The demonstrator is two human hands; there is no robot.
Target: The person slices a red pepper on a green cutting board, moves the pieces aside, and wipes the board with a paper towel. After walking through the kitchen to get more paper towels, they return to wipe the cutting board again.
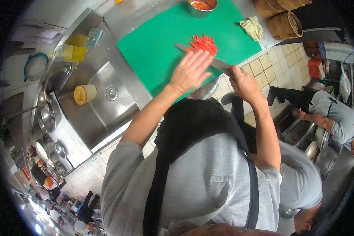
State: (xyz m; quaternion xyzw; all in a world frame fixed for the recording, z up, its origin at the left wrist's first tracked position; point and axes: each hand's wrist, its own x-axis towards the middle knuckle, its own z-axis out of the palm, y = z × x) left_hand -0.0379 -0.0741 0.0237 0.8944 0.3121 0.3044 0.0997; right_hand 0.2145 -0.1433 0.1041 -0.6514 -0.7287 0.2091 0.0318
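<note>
My right hand [246,85] is wrapped round the handle of a knife [222,65], whose long blade lies slantwise low over the green cutting board [153,47]. With fingers stretched out, my left hand [192,71] lies flat across the middle of the blade, slightly blurred. A bit of orange-red shows at its fingertips, mostly hidden by the hand. Just beyond the blade sits a pile of thin orange-red vegetable strips [203,44], like shredded carrot. A metal bowl [202,11] with more such strips stands at the board's far edge.
A crumpled cloth [252,28] lies at the board's right, near bamboo steamers [284,25]. At left is a steel sink [106,114] with a yellow-lidded container [85,94] in it. Co-workers [334,114] stand close behind on the right.
</note>
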